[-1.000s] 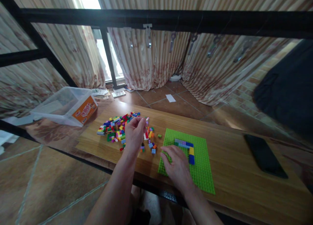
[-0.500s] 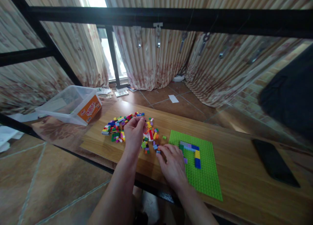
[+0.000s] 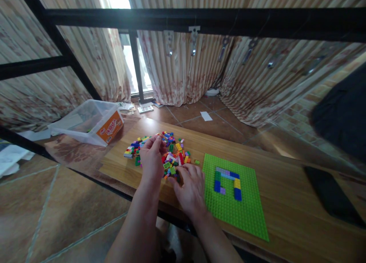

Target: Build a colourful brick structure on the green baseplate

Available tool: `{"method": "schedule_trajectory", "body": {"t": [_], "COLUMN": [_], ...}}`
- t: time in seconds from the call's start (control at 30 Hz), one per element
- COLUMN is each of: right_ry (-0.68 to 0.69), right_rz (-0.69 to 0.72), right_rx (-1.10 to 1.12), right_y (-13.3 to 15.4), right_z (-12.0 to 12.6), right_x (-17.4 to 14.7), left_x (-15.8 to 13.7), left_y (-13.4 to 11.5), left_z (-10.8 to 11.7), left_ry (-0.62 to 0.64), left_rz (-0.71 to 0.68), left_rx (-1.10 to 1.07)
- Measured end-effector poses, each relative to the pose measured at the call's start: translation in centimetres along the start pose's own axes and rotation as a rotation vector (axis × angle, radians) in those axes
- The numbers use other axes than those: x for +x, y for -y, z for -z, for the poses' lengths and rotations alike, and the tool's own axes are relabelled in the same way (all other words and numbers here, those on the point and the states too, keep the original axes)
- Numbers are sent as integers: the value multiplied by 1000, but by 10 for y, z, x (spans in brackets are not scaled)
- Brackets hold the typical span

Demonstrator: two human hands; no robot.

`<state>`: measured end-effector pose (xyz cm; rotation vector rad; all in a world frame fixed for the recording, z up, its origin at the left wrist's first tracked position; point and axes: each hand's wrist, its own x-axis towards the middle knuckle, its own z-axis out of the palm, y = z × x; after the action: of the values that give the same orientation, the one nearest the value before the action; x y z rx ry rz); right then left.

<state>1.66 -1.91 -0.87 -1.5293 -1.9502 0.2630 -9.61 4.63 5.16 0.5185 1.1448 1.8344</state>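
Note:
My left hand [image 3: 152, 154] is over the pile of toy building bricks [image 3: 171, 158], with thumb and fingertips pinched together; whatever they hold is too small or hidden to make out. At the near right side of the pile rests my right hand [image 3: 190, 185], palm down, thumb apart from the bent fingers, its tips among the loose bricks. Right of it lies a green baseplate [image 3: 231, 217]. On the plate, blue, grey, light blue, yellow, green and purple bricks [image 3: 228, 174] form an outline with a gap at the near side.
A clear plastic box [image 3: 85, 122] with an orange label stands beyond the left end of the wooden board [image 3: 197, 137]. A dark phone-like slab [image 3: 331, 194] lies at the right. A black metal bar [image 3: 177, 19] crosses above, in front of curtains [image 3: 183, 72].
My right hand has moved left, off the baseplate's edge and to the bricks, uncovering blue and purple bricks on the plate. My left hand stays pinched above the pile. The view has shifted slightly.

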Motion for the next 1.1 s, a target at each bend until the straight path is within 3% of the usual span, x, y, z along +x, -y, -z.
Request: {"method": "schedule_trajectory", "body": {"t": [0.2,0.47,0.67,0.9,1.1], "right_ry": [3,-40,-3,-55,-81], "right_rz": [-60,-112,-93,-52,-11], "right_rx": [-13,91,26,-77,-79], "right_y": [10,4,-5,-11,-15], "right_z": [-12,4,4,1,3], "right_x": [6,4,-1,2,1], "left_x": [2,2,-3,11,20], "left_y": [-1,1,3,-8,-18], "left_z": [-1,-2,-5,12,27], "left_ry": [19,66,52,-162,-292], "left_rz": [17,36,46,-113,-161], "left_rx": [-6,26,26,-24,-140]}}
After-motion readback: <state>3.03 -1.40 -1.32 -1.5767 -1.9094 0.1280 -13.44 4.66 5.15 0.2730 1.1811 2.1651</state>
